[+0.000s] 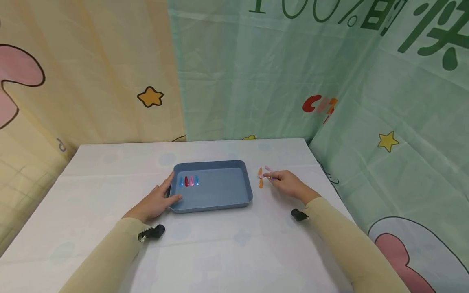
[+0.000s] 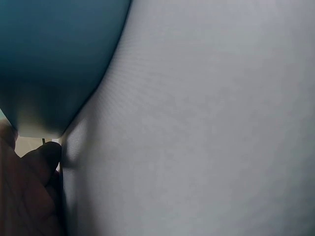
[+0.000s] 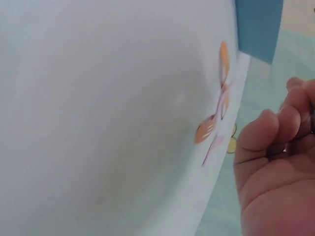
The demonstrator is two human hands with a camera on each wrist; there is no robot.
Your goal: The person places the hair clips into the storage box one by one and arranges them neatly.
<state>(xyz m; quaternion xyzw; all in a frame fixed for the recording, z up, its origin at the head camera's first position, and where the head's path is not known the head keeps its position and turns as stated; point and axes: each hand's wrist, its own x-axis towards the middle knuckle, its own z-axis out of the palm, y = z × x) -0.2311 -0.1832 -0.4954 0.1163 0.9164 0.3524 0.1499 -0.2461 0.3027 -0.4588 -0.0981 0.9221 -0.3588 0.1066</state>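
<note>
A blue-grey tray (image 1: 220, 203) lies on the table. Inside it, at the left, stands a short row of snap hair clips: a blue one (image 1: 181, 181), a red one (image 1: 186, 181), a pink one (image 1: 191, 181) and another blue one (image 1: 197, 180). My left hand (image 1: 155, 201) holds the tray's left side, thumb over the rim and fingers along the outer wall. Right of the tray, my right hand (image 1: 287, 183) reaches over loose orange clips (image 3: 204, 130) and pink clips (image 3: 213, 147). Its fingertips are close to them; in the right wrist view nothing shows between the fingers.
A white cloth covers the table (image 1: 220, 252). Printed curtains (image 1: 242, 81) hang behind it and along both sides. A small black camera (image 1: 299, 215) sits at the right cuff, and another black camera (image 1: 155, 232) at the left.
</note>
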